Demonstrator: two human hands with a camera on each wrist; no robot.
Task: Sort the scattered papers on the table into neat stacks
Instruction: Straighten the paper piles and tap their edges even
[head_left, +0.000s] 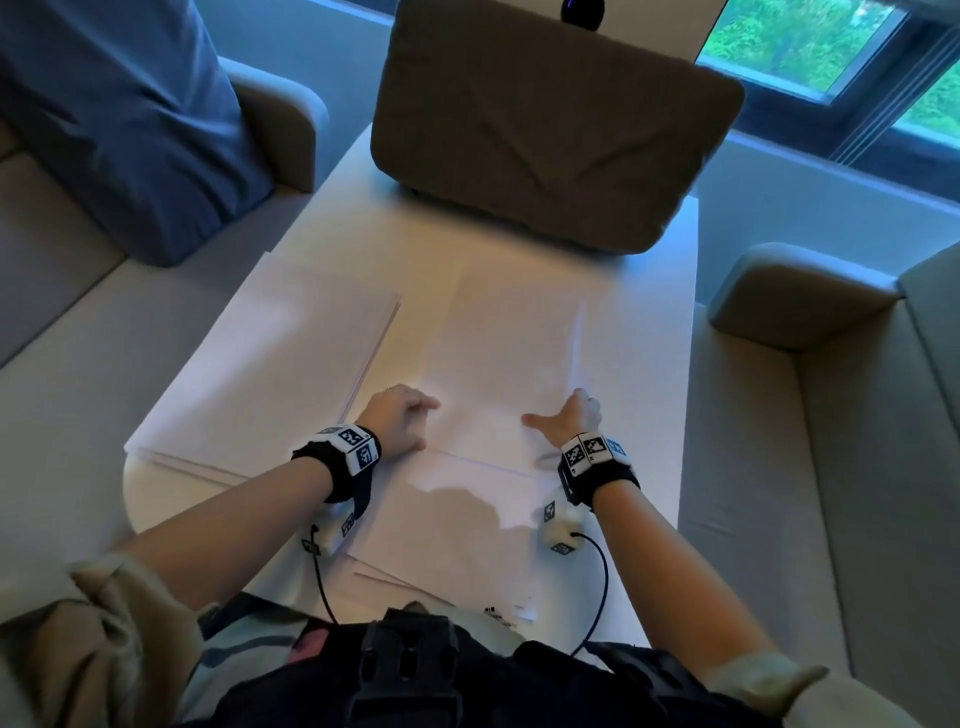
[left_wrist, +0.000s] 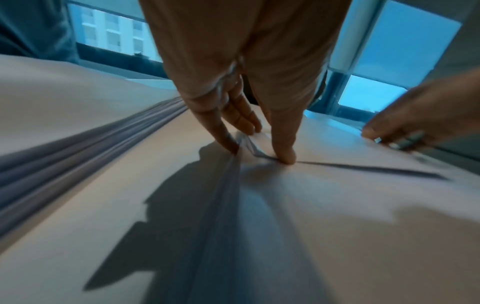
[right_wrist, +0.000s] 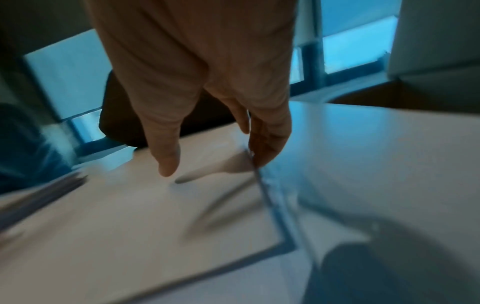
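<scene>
The left hand (head_left: 402, 421) has its grip on the near left corner of the middle paper stack (head_left: 498, 358): in the left wrist view the thumb (left_wrist: 284, 144) presses on the top sheet while the fingers (left_wrist: 223, 131) tuck at the edge, lifting the corner slightly. The right hand (head_left: 569, 421) bears on the stack's right edge, fingers (right_wrist: 265, 144) curled down along the side and the thumb (right_wrist: 167, 158) spread over the top; whether they reach under the sheets I cannot tell. This stack lies mid-worktop (head_left: 660, 415), just beside a fanned left stack (head_left: 275, 353), with looser sheets (head_left: 457, 535) under the wrists nearer the body. To do the squaring well, I judge both hands should press inward evenly and tap the edges flush before lifting, keeping the thumbs light so the top sheet does not buckle. A brown cushion (head_left: 556, 135) sits at the far end. No writing is legible on the papers; the wristbands (head_left: 353, 447) carry only black-and-white square markers.
</scene>
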